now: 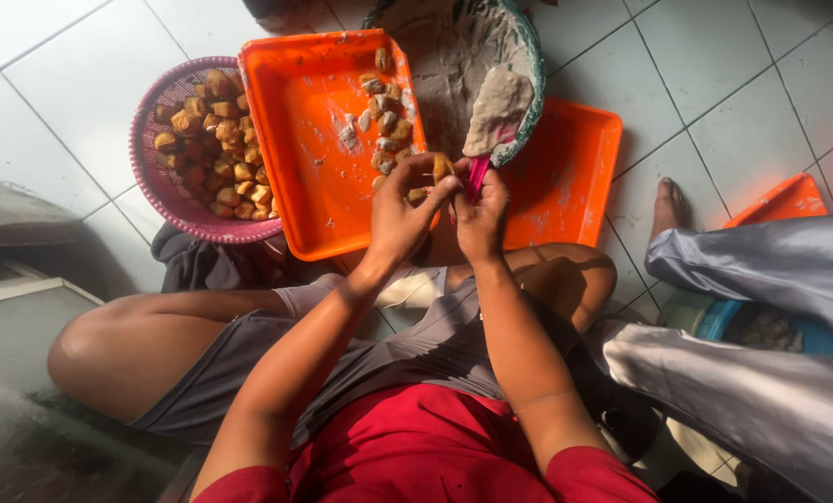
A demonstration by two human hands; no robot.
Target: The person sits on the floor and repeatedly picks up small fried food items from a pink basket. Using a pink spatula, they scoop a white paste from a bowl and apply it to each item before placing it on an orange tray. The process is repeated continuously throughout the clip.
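Progress, judged from the layout: a short column of filled tofu pieces [384,126], smeared with pale paste, lies on the orange tray [314,177] near its far right edge; most of the tray is bare. The pink basket [146,149] to the left holds a large heap of plain fried tofu puffs [213,140], so I judge the bulk of the work is left. The big bowl [528,47] ahead is coated in grey paste. A second orange tray [575,177] sits under it, to the right.

Left hand [400,219]: raised over the near edge of the tray, fingers curled closed round one tofu puff [442,168], pinched between thumb and fingertips, cut side apparently turned toward the other hand.

Right hand [480,219]: just beside the left, nearly touching, closed on the pink handle of a spatula [497,112]. The blade, loaded with a thick lump of paste, points up and away over the bowl rim.

Both forearms converge from the lap; the person sits on the tiled floor with knees spread. Another person's grey-clad legs are at the right.
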